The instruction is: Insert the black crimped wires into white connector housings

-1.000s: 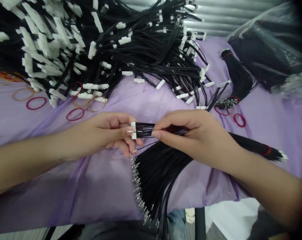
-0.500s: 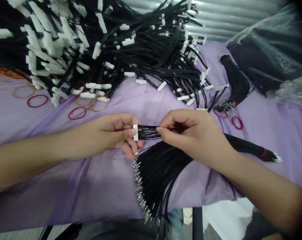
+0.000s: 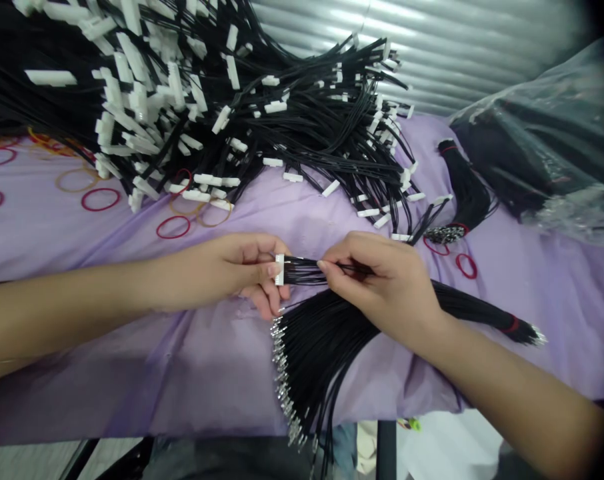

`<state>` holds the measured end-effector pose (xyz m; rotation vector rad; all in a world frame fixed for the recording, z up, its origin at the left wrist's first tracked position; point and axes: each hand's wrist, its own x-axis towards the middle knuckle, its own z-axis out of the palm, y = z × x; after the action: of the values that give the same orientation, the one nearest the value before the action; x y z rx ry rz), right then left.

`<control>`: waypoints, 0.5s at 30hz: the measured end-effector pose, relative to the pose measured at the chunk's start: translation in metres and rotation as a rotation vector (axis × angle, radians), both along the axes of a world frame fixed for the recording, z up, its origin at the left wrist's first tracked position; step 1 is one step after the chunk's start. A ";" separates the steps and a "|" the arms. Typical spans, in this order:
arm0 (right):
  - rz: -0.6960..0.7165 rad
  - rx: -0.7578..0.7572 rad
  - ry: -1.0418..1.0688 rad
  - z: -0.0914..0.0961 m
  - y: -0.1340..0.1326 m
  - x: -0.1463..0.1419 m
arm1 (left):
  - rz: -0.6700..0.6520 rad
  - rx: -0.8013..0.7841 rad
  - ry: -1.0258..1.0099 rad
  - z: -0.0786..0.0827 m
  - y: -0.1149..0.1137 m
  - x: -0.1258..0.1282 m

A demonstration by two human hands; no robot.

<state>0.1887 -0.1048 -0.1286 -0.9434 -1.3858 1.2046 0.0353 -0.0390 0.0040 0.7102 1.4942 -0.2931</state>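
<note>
Between the thumb and fingers of my left hand (image 3: 255, 272) is a small white connector (image 3: 280, 270). A row of thin black wires (image 3: 302, 271) runs out of its right side. My right hand (image 3: 382, 273) pinches at those wires a short way from the connector; the exact strand under the fingertips is too small to tell. Just below both hands, a fanned bundle of black wires (image 3: 322, 340) with bare silvery terminals lies on the purple cloth (image 3: 207, 373). Its other end, tied with a red band, comes out to the right behind my right hand.
A big heap of black cables (image 3: 302, 127) with white connectors fills the back. Red rubber bands (image 3: 101, 199) and yellowish ones lie at left. At right are a tied wire bundle (image 3: 459, 180), another red band (image 3: 466, 266) and a clear plastic bag (image 3: 557, 147) of dark wires.
The view has shifted a little, so the heap sits lower and further right in the picture. Both hands keep their hold on the connector and wires, almost unmoved relative to each other.
</note>
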 end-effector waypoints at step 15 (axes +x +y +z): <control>0.137 0.146 0.060 -0.005 0.001 -0.007 | 0.059 -0.137 -0.158 -0.006 0.003 -0.015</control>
<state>0.1818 -0.1035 -0.1341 -0.7150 -1.4879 1.2049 0.0207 -0.0360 -0.0016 0.5659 1.3289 -0.2852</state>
